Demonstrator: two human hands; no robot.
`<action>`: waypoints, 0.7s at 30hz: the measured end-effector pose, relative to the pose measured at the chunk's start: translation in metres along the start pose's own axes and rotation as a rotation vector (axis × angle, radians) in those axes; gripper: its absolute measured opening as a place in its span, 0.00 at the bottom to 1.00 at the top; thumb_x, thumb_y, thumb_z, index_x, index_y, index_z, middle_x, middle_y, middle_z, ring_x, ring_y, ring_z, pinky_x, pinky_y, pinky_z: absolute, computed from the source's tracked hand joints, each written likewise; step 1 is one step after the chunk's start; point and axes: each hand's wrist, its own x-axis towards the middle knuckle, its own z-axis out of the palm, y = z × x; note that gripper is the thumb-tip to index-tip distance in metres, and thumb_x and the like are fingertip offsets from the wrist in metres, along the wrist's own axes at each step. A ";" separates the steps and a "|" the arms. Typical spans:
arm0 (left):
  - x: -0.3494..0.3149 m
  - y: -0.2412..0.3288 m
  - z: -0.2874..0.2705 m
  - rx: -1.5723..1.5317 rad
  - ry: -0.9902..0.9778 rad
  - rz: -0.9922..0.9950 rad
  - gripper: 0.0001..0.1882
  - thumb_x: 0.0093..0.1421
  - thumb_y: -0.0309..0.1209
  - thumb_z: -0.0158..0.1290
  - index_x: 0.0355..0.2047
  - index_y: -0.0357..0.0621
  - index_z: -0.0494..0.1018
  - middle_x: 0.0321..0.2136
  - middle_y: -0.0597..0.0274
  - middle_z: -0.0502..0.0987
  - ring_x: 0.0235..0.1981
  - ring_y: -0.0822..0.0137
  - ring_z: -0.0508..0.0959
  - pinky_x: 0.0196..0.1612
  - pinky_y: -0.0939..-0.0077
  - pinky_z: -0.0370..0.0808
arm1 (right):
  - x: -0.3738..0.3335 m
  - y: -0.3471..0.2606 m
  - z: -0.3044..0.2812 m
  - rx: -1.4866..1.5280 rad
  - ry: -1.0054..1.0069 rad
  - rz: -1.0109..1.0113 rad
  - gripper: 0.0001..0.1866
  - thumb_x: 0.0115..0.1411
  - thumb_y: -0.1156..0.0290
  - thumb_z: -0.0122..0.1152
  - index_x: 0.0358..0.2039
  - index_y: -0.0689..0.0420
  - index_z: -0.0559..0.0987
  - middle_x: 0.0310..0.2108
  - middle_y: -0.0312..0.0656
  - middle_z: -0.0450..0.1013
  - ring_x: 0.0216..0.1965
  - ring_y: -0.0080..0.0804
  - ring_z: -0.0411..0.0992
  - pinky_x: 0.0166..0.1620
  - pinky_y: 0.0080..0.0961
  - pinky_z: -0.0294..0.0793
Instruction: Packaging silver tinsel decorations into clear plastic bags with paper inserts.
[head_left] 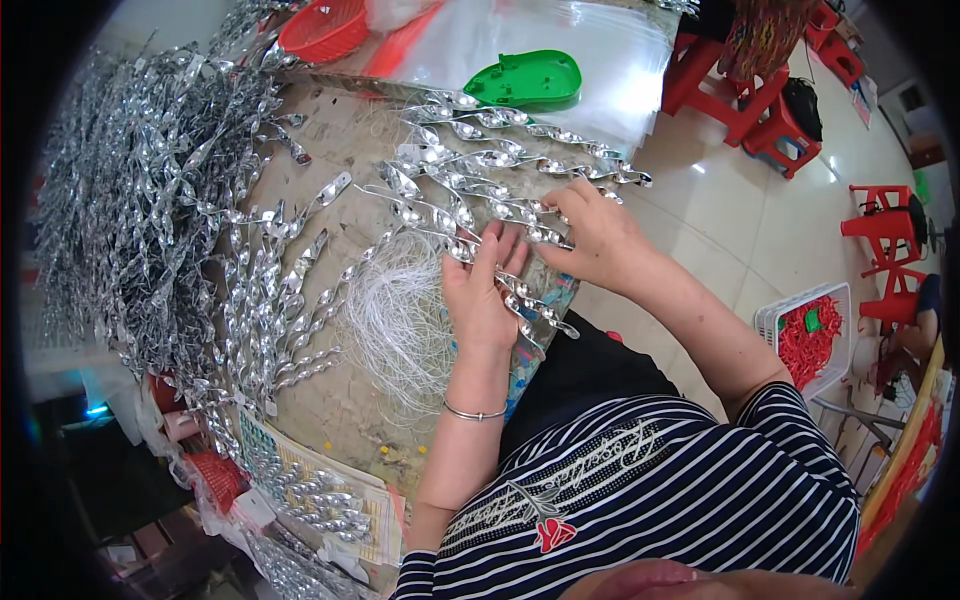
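Note:
Shiny silver twisted strips (490,159) lie in a loose row across the near right part of the table. My left hand (484,292), palm partly up, has its fingers closed around several of these strips near the table's edge. Close beside it, my right hand (603,238) pinches the right-hand end of a strip between thumb and fingers. Strip ends stick out below my left hand toward my lap. Just left of that hand sits a tangled bundle of fine white thread (398,325).
A large heap of silver twisted strips (150,200) covers the table's left side. At the back are a green plastic tray (530,80), clear plastic sheets (610,50) and a red basket (325,32). Red stools (780,130) and a white crate (845,335) of red pieces stand right.

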 end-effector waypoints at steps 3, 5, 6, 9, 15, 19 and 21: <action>0.007 -0.007 -0.011 -0.027 -0.010 0.001 0.14 0.64 0.26 0.52 0.47 0.37 0.62 0.46 0.49 0.74 0.45 0.59 0.78 0.43 0.67 0.81 | -0.004 -0.009 0.006 0.052 0.059 -0.094 0.25 0.48 0.63 0.67 0.45 0.61 0.74 0.38 0.49 0.70 0.40 0.49 0.72 0.42 0.40 0.73; 0.010 -0.008 -0.013 -0.018 -0.038 0.015 0.17 0.64 0.27 0.53 0.50 0.35 0.62 0.46 0.48 0.74 0.43 0.60 0.78 0.39 0.68 0.81 | -0.008 -0.021 0.005 0.059 -0.051 -0.043 0.26 0.49 0.62 0.67 0.46 0.61 0.73 0.39 0.50 0.70 0.40 0.51 0.72 0.42 0.41 0.72; 0.010 -0.006 -0.009 -0.038 -0.059 -0.003 0.14 0.64 0.26 0.52 0.47 0.38 0.62 0.43 0.51 0.75 0.39 0.62 0.79 0.37 0.69 0.81 | -0.010 -0.019 0.008 0.095 -0.047 -0.083 0.26 0.50 0.62 0.67 0.47 0.60 0.73 0.38 0.50 0.69 0.40 0.51 0.72 0.41 0.42 0.72; 0.010 -0.002 -0.005 -0.001 -0.048 -0.017 0.13 0.62 0.21 0.53 0.44 0.40 0.63 0.42 0.53 0.76 0.33 0.65 0.80 0.34 0.71 0.81 | -0.012 -0.020 0.004 0.136 -0.096 -0.110 0.27 0.50 0.61 0.67 0.49 0.59 0.74 0.39 0.49 0.71 0.41 0.48 0.72 0.44 0.41 0.72; 0.008 0.000 -0.002 0.040 0.021 0.017 0.18 0.57 0.16 0.53 0.46 0.38 0.62 0.40 0.53 0.76 0.35 0.64 0.80 0.32 0.71 0.80 | 0.024 0.013 -0.013 -0.163 0.249 -0.237 0.34 0.49 0.59 0.68 0.54 0.60 0.70 0.48 0.50 0.68 0.53 0.47 0.64 0.56 0.41 0.63; 0.006 -0.001 0.002 0.061 0.014 0.001 0.18 0.57 0.15 0.53 0.46 0.38 0.62 0.40 0.54 0.76 0.35 0.64 0.80 0.32 0.71 0.80 | 0.038 0.035 -0.014 -0.355 0.339 -0.166 0.34 0.50 0.59 0.68 0.55 0.59 0.69 0.50 0.49 0.67 0.54 0.46 0.62 0.58 0.42 0.59; 0.003 0.000 0.001 0.051 0.008 0.008 0.17 0.58 0.15 0.52 0.46 0.39 0.63 0.40 0.54 0.76 0.35 0.64 0.80 0.32 0.72 0.80 | 0.039 0.038 -0.008 -0.325 0.199 -0.075 0.32 0.51 0.59 0.66 0.54 0.58 0.70 0.49 0.48 0.68 0.53 0.46 0.63 0.58 0.43 0.56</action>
